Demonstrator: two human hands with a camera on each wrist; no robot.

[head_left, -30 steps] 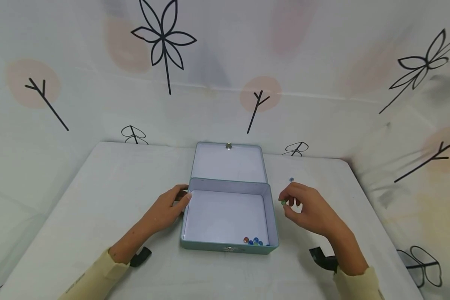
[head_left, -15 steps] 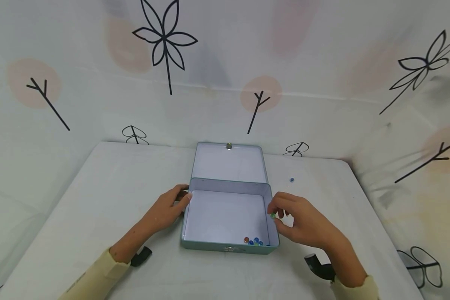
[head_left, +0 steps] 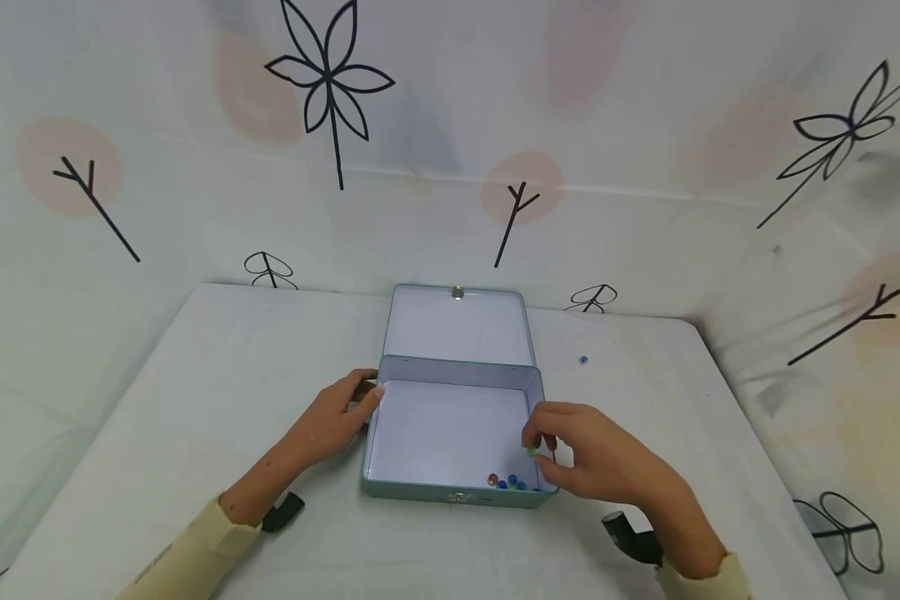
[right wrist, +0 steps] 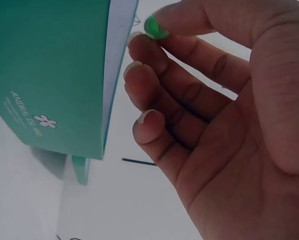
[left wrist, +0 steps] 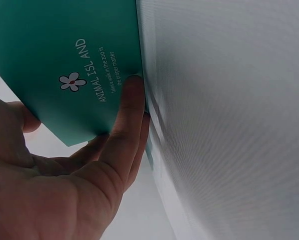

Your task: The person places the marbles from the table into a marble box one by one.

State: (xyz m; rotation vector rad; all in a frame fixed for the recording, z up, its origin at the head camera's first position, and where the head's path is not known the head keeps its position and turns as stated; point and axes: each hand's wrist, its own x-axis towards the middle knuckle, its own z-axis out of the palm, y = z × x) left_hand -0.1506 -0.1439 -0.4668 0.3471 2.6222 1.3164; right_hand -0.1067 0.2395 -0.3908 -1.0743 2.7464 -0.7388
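An open green tin box (head_left: 378, 450) with a pale inside stands mid-table, its lid (head_left: 457, 327) folded back. My left hand (head_left: 341, 417) steadies its left side. In the left wrist view, the fingers (left wrist: 127, 125) lie along the outer wall and the thumb is at the top edge. Between thumb and index finger, my right hand (head_left: 600, 454) pinches a green marble (right wrist: 155, 28), over the box's right side. Inside the front right corner lie several marbles, among them a reddish-brown marble (head_left: 492, 480) and a blue marble (head_left: 512, 479).
A single blue marble (head_left: 583, 360) lies on the white-covered table (head_left: 270, 350), right of the lid. Behind and beside the table hangs a white cloth (head_left: 435, 225) printed with plant line drawings. A dark wrist mount (head_left: 633, 540) sticks out below the right wrist.
My right hand has moved left and toward me with the green marble, from beside the box to over its right side. The left hand and box have stayed still.
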